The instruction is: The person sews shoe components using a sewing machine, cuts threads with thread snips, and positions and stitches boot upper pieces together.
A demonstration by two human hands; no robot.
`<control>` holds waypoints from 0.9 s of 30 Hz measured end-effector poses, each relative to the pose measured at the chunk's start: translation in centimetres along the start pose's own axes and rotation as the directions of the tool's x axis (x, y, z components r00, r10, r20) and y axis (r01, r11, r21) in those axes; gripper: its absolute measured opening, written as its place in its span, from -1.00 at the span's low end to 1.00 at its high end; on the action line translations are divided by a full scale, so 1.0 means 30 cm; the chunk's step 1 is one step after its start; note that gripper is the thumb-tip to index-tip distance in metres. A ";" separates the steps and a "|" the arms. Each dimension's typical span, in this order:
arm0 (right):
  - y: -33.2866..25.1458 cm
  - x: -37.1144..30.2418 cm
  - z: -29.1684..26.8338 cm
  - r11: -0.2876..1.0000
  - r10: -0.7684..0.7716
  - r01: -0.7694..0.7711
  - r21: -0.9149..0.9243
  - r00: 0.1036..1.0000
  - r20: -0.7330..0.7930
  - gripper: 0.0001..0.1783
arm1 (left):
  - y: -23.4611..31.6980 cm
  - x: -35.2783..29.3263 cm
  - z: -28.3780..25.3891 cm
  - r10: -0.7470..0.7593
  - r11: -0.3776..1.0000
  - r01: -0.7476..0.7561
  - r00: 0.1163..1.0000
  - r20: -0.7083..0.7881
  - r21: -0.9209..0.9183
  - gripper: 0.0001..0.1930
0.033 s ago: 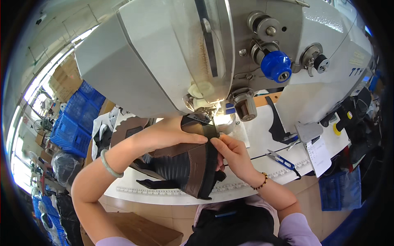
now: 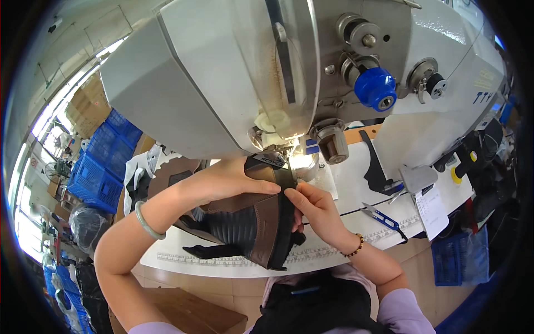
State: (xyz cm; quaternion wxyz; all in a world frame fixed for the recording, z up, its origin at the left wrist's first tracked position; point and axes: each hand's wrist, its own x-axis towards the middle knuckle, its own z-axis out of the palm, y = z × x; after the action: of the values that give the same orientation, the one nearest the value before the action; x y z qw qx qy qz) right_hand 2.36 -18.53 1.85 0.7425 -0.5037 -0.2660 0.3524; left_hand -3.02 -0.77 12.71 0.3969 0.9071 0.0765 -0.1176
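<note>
A brown and black leather boot upper (image 2: 266, 229) lies on the white table under the head of a sewing machine (image 2: 211, 67). Its ribbed dark panel faces up and a black strap sticks out toward me. Across its far part rests my left hand (image 2: 236, 181), thumb pressed on the leather near the black edge, other fingers mostly hidden. My right hand (image 2: 317, 209) pinches that black edge between thumb and fingers, just on the near side of the lit needle area (image 2: 292, 150). The left thumb and right fingertips almost meet.
Blue-handled thread snips (image 2: 384, 218) and a black cut piece (image 2: 375, 167) lie on the table to the right, beside a paper slip (image 2: 431, 211). A ruler strip (image 2: 328, 253) runs along the near edge. Blue crates (image 2: 100, 178) stand at the left.
</note>
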 end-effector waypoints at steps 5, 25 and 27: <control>-0.008 -0.017 -0.006 0.999 -0.033 0.033 0.016 0.999 0.027 -0.76 | 0.007 0.019 0.010 0.046 0.997 -0.046 0.999 0.008 -0.056 -0.36; 0.000 -0.009 0.020 0.993 -0.107 0.100 -0.069 0.990 -0.094 -0.68 | 0.042 0.002 -0.002 -0.065 0.998 0.065 0.997 0.030 0.003 -0.44; 0.006 -0.005 0.019 0.990 -0.132 0.126 -0.064 0.986 -0.102 -0.69 | 0.059 0.003 -0.002 -0.089 0.996 0.089 0.996 0.031 0.005 -0.46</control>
State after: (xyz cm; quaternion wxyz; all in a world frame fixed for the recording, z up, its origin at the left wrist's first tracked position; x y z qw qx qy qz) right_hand 1.81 -18.28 1.88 0.7621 -0.5246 -0.2681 0.2684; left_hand -2.49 -1.92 13.97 0.3905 0.9016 0.1105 -0.1493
